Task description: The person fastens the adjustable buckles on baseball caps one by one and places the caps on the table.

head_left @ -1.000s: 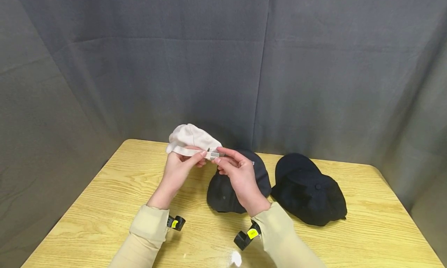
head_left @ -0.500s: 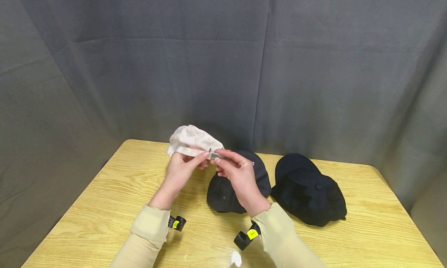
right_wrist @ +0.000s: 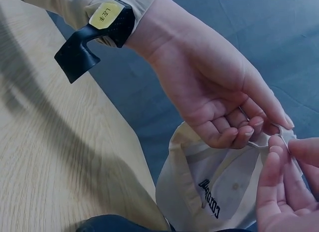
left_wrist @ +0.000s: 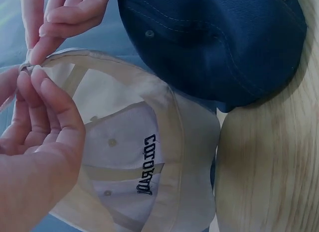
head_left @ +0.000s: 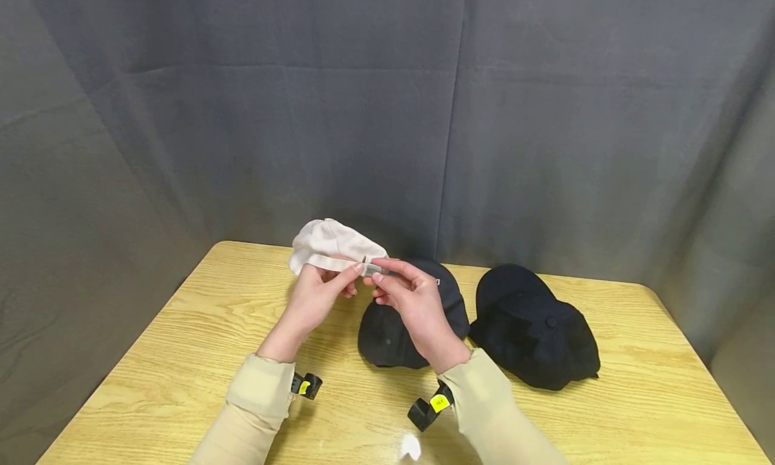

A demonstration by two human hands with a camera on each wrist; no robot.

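Note:
A cream baseball cap (head_left: 339, 239) is held up over the back of the table, its inside showing in both wrist views. Dark lettering (left_wrist: 147, 165) runs across the inner front panel. My left hand (head_left: 310, 297) pinches the cap's back strap (head_left: 327, 263) between thumb and fingers, close to a silver metal buckle (head_left: 371, 270). From the other side, my right hand (head_left: 418, 303) pinches the buckle with thumb and index finger. Both hands' fingertips meet around the buckle in the left wrist view and partly cover it.
A black cap (head_left: 387, 337) lies under my right hand on the wooden table (head_left: 181, 357). Right of it sits another black cap (head_left: 539, 330), brim toward the back. A grey curtain (head_left: 387, 115) hangs behind the table. Each wrist wears a black camera mount (head_left: 424, 411).
The silver buckle has tilted between my fingers, and my right index fingertip has come down slightly onto it. The cream cap has dipped slightly. Both black caps lie as before.

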